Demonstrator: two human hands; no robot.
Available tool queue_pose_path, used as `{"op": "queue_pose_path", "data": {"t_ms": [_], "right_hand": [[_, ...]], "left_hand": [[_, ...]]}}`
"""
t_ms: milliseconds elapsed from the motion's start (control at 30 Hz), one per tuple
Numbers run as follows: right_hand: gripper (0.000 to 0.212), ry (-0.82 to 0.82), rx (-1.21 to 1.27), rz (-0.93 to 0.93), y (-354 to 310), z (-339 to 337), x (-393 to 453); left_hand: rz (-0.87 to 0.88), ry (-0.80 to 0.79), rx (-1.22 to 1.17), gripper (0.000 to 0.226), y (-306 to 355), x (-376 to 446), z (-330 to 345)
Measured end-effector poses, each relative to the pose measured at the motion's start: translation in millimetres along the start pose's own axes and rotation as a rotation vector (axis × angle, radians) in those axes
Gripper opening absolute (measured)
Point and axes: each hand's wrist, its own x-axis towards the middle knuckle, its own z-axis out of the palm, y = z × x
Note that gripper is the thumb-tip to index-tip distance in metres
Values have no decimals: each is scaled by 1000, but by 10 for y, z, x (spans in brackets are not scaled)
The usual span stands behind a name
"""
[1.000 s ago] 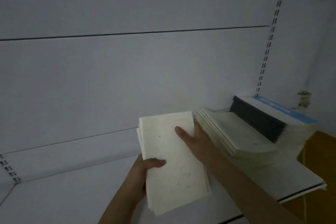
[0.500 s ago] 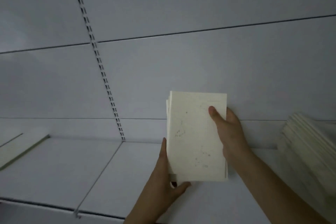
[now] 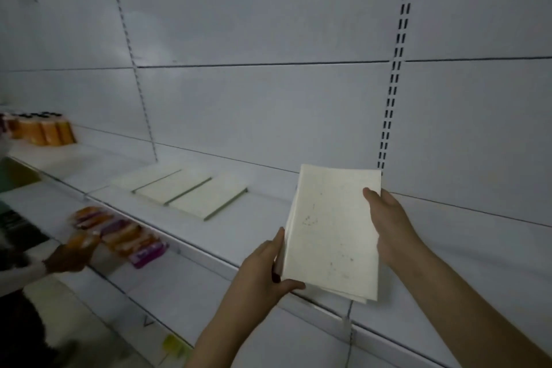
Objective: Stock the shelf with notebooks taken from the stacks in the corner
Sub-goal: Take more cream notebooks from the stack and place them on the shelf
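I hold a small stack of cream notebooks (image 3: 331, 230) upright above the white shelf (image 3: 257, 233). My left hand (image 3: 265, 272) grips the stack's lower left corner, thumb across the front. My right hand (image 3: 388, 218) holds its right edge, thumb on the cover. Three cream notebooks (image 3: 182, 191) lie flat in a row on the shelf to the left, side by side.
Orange bottles (image 3: 41, 131) stand at the shelf's far left. On the lower shelf lie orange and purple packets (image 3: 125, 236), and another person's hand (image 3: 67, 257) holds one. Slotted uprights (image 3: 394, 69) run down the white back panel.
The view has swung left along the shelf with the stack still in both hands. The corner stacks have left the frame; the three laid notebooks and another person's hand have come in.
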Motion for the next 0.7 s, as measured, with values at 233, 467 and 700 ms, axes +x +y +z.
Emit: {"op": "queue_pose_path", "data": {"t_ms": [233, 467, 700], "right_hand": [[27, -99, -7, 101, 396, 1293, 330], [22, -111, -149, 126, 780, 1973, 1045], [41, -121, -905, 148, 1130, 2031, 1473]], "left_hand": [[-70, 11, 46, 79, -913, 133, -779], [-119, -91, 107, 83, -1814, 842, -1142], [-29, -365, 659, 102, -2541, 1463, -1155]]}}
